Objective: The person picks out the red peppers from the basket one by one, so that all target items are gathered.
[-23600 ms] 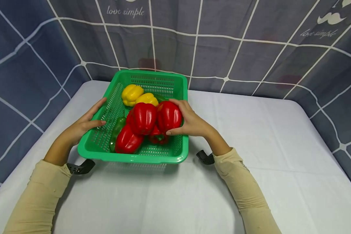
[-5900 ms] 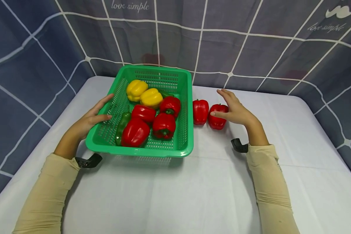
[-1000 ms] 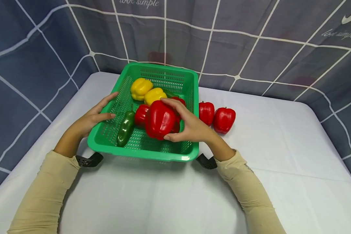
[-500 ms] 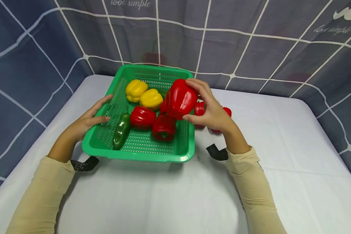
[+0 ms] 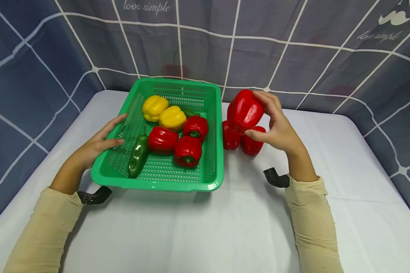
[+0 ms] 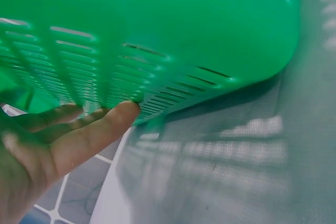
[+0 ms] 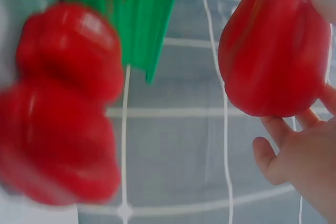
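My right hand (image 5: 275, 127) holds a big red bell pepper (image 5: 245, 110) between thumb and fingers, raised just right of the green basket (image 5: 157, 185). Below it in the head view, two more red bell peppers (image 5: 231, 136) stand side by side on the table, partly hidden. The right wrist view shows the held red bell pepper (image 7: 273, 48) at upper right. My left hand (image 5: 95, 148) grips the basket's left rim, thumb over the edge, with fingers (image 6: 94, 135) against the slotted outer wall. Inside lie several red bell peppers (image 5: 163, 139) and a long green pepper (image 5: 138, 156).
Two yellow bell peppers (image 5: 172, 118) lie at the back of the basket, beside another green pepper (image 5: 188, 112) that is partly hidden. A white cloth (image 5: 246, 223) covers the table. Grey-blue curtains (image 5: 205, 49) with white grid lines rise behind and at both sides.
The right hand has lifted the large red bell pepper out of the basket and carried it right, over the two standing on the table. The left hand keeps its place on the rim.
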Available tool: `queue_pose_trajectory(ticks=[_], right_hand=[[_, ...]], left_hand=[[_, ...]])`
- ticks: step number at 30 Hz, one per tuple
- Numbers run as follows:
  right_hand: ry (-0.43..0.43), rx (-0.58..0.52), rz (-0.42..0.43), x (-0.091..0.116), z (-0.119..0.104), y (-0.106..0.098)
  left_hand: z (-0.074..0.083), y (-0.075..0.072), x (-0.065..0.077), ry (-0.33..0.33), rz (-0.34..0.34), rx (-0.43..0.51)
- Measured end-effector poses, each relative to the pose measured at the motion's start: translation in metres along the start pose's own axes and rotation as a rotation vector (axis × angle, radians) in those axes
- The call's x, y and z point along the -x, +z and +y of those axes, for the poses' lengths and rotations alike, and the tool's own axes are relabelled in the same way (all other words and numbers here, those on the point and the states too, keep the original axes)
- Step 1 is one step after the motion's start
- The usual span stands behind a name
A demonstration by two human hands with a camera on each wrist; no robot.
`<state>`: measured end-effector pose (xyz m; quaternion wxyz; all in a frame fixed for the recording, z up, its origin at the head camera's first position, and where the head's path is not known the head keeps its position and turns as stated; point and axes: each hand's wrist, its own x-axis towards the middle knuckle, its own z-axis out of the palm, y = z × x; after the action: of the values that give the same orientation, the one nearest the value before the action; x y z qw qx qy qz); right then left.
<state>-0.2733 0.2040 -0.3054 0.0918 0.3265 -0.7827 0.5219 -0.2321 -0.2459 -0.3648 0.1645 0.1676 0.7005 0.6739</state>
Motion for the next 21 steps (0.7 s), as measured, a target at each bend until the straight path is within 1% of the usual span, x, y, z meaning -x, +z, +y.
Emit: queue_pose_trajectory(ticks=[5, 9, 12, 15, 21], right_hand=[[0.034, 0.042, 0.059, 0.016, 0.007, -0.023], [0.05, 0.11, 0.075, 0.024, 0.013, -0.037], [0.066, 0.171, 0.071, 0.028, 0.016, -0.047], [0.108, 0.215, 0.068, 0.032, 0.02, -0.057], [0.225, 0.222, 0.03, 0.042, 0.031, -0.079]], left_hand=[[-0.001, -0.002, 0.001, 0.009, -0.011, 0.023], [-0.002, -0.003, 0.002, 0.01, -0.02, 0.06], [-0.003, -0.003, 0.003, 0.006, -0.023, 0.076], [-0.004, -0.003, 0.003, 0.017, -0.027, 0.078], [-0.004, -0.003, 0.0, 0.051, -0.049, 0.075]])
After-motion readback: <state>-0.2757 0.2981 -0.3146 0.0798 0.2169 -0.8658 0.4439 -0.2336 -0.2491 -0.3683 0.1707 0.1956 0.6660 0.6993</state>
